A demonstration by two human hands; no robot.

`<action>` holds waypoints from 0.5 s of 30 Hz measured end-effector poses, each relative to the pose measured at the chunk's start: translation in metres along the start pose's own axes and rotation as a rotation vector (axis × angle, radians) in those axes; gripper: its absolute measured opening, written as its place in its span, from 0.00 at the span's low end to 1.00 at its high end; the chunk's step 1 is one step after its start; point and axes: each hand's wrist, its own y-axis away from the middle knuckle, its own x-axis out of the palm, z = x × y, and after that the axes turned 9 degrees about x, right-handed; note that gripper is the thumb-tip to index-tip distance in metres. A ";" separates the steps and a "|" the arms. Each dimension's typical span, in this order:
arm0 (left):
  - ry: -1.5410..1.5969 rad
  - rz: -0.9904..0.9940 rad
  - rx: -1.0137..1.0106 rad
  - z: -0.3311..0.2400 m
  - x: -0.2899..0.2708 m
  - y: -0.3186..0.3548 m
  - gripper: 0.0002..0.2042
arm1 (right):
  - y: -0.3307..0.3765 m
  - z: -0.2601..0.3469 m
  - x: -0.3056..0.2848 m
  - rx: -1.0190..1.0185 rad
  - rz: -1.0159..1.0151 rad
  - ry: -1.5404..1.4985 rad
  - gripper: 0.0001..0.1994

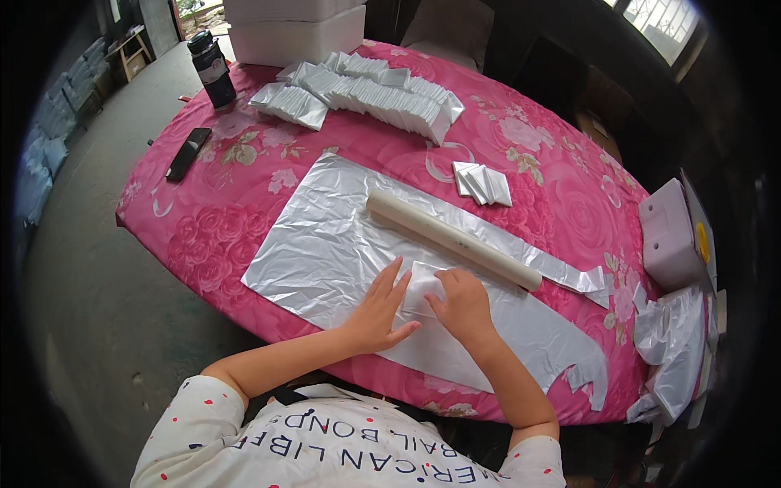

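Note:
A small folded white square of film (423,286) lies on a wide silvery-white plastic sheet (305,236) in front of me. My left hand (377,311) is open, its fingers stretched out and its fingertips at the left side of the square. My right hand (464,305) bends its fingers over the right side, thumb and fingers closed on the square's edge. Just beyond both hands, a long pale tube (451,238) lies slantwise across the sheet. Part of the square is hidden under my right fingers.
Rows of folded silvery packets (358,89) lie at the back, with a smaller stack (482,184) nearer. A dark bottle (211,71) and a phone (189,154) are at the left. White foam boxes (297,37) stand behind. Crumpled plastic (675,342) hangs at the pink tablecloth's (211,220) right edge.

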 end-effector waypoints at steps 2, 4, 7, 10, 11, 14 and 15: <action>0.324 -0.012 -0.120 -0.011 -0.017 0.016 0.29 | -0.008 0.000 0.018 -0.140 -0.049 -0.018 0.23; 0.758 0.099 -0.419 -0.015 -0.034 0.045 0.18 | -0.015 0.002 0.044 -0.176 -0.031 -0.040 0.26; 1.010 0.348 -1.048 -0.024 -0.063 0.088 0.14 | -0.003 0.035 0.064 -0.114 0.098 -0.060 0.29; 1.034 0.318 -1.361 -0.034 -0.073 0.126 0.14 | 0.022 0.080 0.086 -0.138 0.212 -0.200 0.30; 1.103 0.185 -1.369 -0.033 -0.068 0.134 0.14 | 0.032 0.092 0.091 -0.164 0.260 -0.231 0.29; 1.055 -0.055 -1.342 -0.040 -0.064 0.145 0.12 | 0.057 0.126 0.107 -0.332 0.414 -0.408 0.27; 0.899 0.013 -1.283 -0.043 -0.067 0.142 0.11 | 0.062 0.131 0.109 -0.390 0.469 -0.413 0.25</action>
